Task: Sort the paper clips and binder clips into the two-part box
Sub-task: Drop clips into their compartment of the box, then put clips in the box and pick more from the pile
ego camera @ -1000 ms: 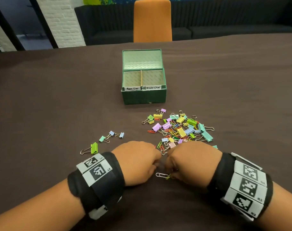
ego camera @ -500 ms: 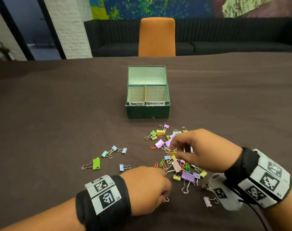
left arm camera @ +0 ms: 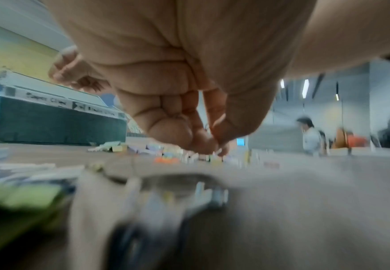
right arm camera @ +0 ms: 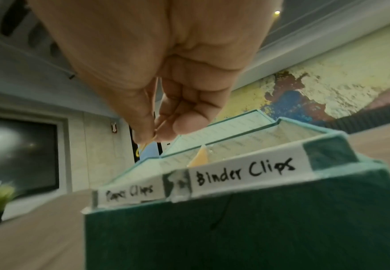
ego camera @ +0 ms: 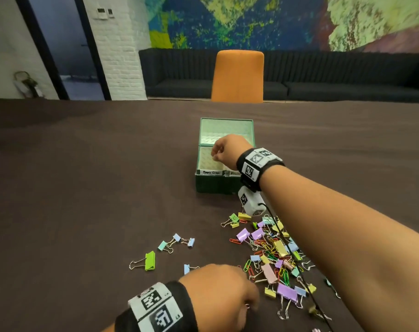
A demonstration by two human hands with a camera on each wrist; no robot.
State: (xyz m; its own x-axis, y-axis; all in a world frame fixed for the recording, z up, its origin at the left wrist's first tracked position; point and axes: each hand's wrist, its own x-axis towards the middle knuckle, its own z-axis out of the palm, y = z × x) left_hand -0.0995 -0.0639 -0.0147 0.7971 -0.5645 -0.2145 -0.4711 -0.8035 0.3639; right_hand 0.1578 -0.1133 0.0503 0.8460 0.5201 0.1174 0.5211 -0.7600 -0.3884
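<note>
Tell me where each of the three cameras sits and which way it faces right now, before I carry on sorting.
Head: worn on the head, looking forward and down across the table at the green box and clip pile; both forearms, left hand and right hand show.
Left wrist: low over the table, facing the box front; curled left-hand fingers fill the top; blurred.
Right wrist: just before the box, looking up and along the hand over its labels; right-hand fingers pinch a yellow paper clip.
Shared: all three show the box's "Paper Clips" label.

Brown table (ego camera: 84,188): green box (ego camera: 215,185), clips (ego camera: 270,255)
</note>
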